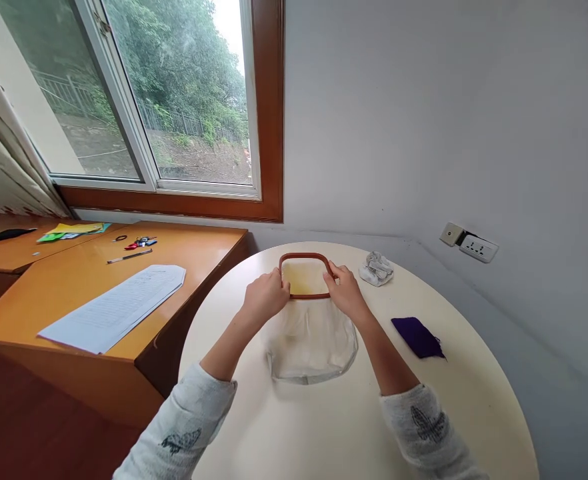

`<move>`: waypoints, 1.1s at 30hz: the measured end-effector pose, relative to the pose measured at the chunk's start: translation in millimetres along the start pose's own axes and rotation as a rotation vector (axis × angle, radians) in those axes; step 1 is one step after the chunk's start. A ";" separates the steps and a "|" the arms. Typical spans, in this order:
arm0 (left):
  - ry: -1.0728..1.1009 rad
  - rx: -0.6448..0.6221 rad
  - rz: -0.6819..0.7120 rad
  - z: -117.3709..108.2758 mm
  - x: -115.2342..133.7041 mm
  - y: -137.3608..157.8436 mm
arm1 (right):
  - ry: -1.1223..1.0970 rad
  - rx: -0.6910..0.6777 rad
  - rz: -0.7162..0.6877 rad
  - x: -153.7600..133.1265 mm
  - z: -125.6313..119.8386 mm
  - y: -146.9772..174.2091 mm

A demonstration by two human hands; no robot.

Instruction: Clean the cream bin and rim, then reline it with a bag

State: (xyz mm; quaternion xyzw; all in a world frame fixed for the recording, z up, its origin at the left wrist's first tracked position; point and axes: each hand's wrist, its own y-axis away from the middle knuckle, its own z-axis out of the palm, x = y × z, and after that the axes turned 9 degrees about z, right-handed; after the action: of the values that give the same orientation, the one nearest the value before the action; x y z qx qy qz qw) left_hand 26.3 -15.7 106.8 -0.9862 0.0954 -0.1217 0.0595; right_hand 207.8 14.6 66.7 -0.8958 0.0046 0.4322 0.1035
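Both my hands grip a brown rounded-rectangular frame (305, 255) above the round table, one at each side. A whitish, see-through fabric bag (310, 347) spreads from the frame toward me, its lower edge rounded and a little blurred. Yellowish colour shows inside the frame's opening. My left hand (267, 295) is closed on the frame's left side, the thumb near its lower corner. On the right side, my right hand (345, 291) is closed on it too. A dark purple cloth (418, 337) lies to the right of my right forearm.
A crumpled whitish cloth (376, 269) rests near the far right rim of the cream round table (319, 433). Left of it stands a wooden desk (209, 250) with papers (117, 307), a pen (129, 256) and keys (141, 243). The wall carries a socket (479, 247).
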 end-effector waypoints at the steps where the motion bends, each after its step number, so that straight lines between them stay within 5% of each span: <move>1: -0.001 -0.006 0.004 0.7 -0.6 -0.5 | 0.057 0.009 0.000 -0.5 -1.2 1.7; 7: -0.010 -0.033 0.016 3.1 -2.7 -3.1 | 0.327 0.022 0.001 -7.7 -9.2 7.8; 22: -0.056 -0.151 0.015 -6.3 -2.5 -3.9 | 0.550 -0.076 -0.085 -17.0 -20.8 7.0; 28: -0.057 0.061 0.199 -8.7 3.9 -20.1 | 0.424 -0.112 -0.179 -21.6 -17.7 -1.6; 33: -0.048 -0.059 0.361 10.1 5.7 -45.4 | 0.386 -0.267 -0.142 -17.9 -6.8 -14.8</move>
State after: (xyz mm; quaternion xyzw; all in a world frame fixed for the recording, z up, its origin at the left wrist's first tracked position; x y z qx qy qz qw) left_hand 42.1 28.3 104.7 -0.9570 0.2728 -0.0825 0.0539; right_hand 203.3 26.3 87.5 -0.9656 -0.0957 0.2414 0.0114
